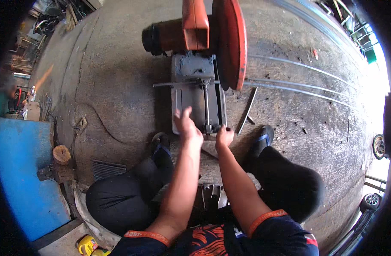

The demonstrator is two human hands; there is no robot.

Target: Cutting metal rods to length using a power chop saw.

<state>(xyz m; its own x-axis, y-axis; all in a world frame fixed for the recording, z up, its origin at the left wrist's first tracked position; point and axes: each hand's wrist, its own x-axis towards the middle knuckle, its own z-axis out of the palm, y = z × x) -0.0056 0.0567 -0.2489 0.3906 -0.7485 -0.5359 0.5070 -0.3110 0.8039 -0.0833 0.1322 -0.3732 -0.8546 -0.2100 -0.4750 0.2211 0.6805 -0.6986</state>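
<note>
An orange cut-off saw point(196, 27) stands on the floor in front of me, its red disc guard point(230, 47) raised over a grey metal base point(191, 100). A thin metal rod point(162, 84) lies crosswise on the base, at the vise jaw. From that jaw the vise screw point(207, 102) runs toward me. Over the near left part of the base is my left hand point(189, 128), its fingers apart and holding nothing. My right hand point(224, 136) is closed at the near end of the screw, around the vise handle, which the fingers mostly hide.
Long metal rods point(306, 66) stretch across the floor to the right. A short metal bar point(248, 110) and dark scraps lie beside the base. At left are a blue panel point(24, 170), a wood block point(62, 155) and a cable point(102, 123). My feet flank the saw.
</note>
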